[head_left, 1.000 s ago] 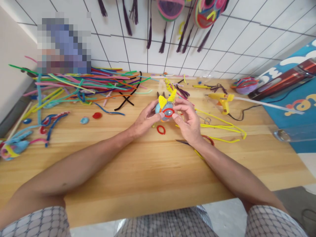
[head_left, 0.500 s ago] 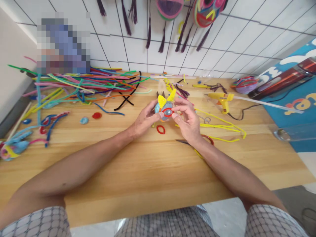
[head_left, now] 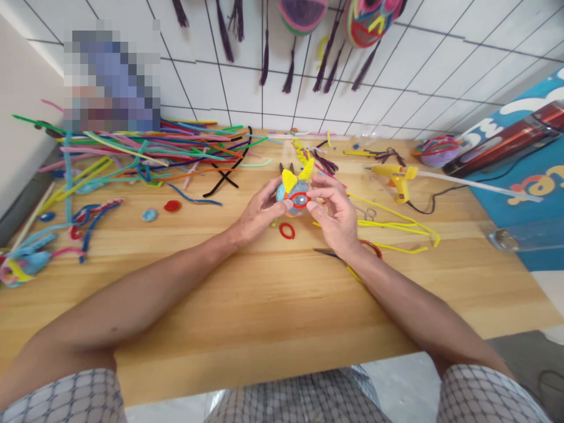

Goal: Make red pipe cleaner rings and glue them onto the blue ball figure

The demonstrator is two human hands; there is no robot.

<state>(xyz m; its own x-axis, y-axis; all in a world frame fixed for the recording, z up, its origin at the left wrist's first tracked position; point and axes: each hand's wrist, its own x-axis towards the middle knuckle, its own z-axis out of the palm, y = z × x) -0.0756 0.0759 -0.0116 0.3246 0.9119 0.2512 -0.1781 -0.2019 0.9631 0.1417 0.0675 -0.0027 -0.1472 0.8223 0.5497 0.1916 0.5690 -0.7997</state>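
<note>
One pipe-cleaner figure (head_left: 296, 197), pinched between left hand (head_left: 258, 214) and right hand (head_left: 337, 216). Likely light, soft, crushable; hold its round body.

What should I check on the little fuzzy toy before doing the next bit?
1. Toy held well: left hand and right hand both grip the fuzzy toy. Ok.
2. Red ring lies round the toy's grey eye. Ok.
3. Ring stuck fast: cannot tell.
4. Spare ring lies on the table just below the hands. Ok.
5. Glue gun lies to the right, apart from both hands. Ok.
6. Scissors lie right beside the right wrist. Not ok.
</note>
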